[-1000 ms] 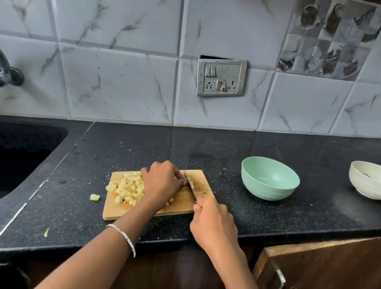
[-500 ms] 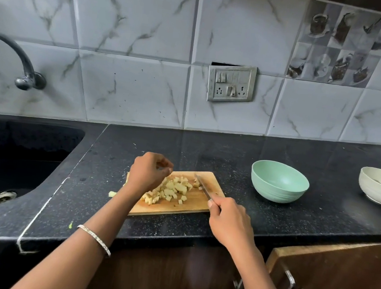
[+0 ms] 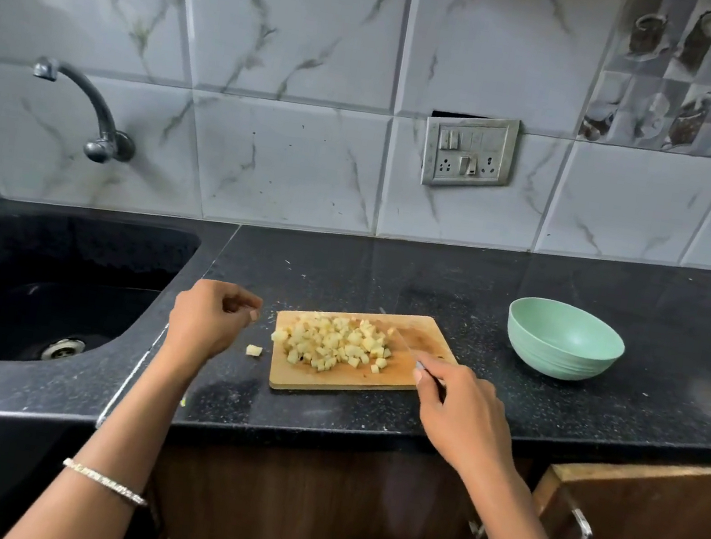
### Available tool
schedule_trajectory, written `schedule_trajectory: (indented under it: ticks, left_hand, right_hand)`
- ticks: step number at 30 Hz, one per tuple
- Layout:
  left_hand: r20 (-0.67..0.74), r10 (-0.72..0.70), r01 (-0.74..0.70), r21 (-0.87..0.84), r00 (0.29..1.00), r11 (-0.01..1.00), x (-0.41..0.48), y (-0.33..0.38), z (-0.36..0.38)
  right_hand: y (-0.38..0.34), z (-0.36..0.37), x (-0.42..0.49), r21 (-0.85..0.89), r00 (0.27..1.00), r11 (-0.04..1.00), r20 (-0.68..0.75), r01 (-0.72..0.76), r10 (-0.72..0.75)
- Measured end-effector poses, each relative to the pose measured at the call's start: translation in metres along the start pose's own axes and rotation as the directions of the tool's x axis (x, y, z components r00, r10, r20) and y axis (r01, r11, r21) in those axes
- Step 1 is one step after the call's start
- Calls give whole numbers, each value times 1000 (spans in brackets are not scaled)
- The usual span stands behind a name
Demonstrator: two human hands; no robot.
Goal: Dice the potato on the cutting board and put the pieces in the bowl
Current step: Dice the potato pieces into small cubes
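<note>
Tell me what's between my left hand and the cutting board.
A stray potato cube lies on the counter beside the left edge of the cutting board, apart from the left hand; the head view shows it.
</note>
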State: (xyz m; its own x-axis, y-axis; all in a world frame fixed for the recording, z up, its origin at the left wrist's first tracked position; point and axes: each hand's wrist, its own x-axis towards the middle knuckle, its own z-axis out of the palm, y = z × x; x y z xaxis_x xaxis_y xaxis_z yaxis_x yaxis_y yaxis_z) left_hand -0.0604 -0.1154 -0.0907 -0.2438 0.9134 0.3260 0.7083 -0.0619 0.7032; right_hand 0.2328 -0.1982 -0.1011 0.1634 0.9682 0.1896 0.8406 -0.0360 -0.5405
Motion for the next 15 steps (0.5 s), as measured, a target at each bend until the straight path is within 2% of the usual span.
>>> schedule_trajectory:
  ticks: [5,12,15]
  left_hand:
    - [154,-93,61,204,984,977,1,-12,-8]
    - [222,-110,40,300,969,953,2,-7,4]
    - [221,-78,-3,344,972,939,1,-8,12]
  right_hand:
    - [2,7,1,6,1000,1000,-4,16,-16]
    - [6,10,3,18,997,999,-66,37,-36]
    - [9,9,4,18,998,999,-44,35,-34]
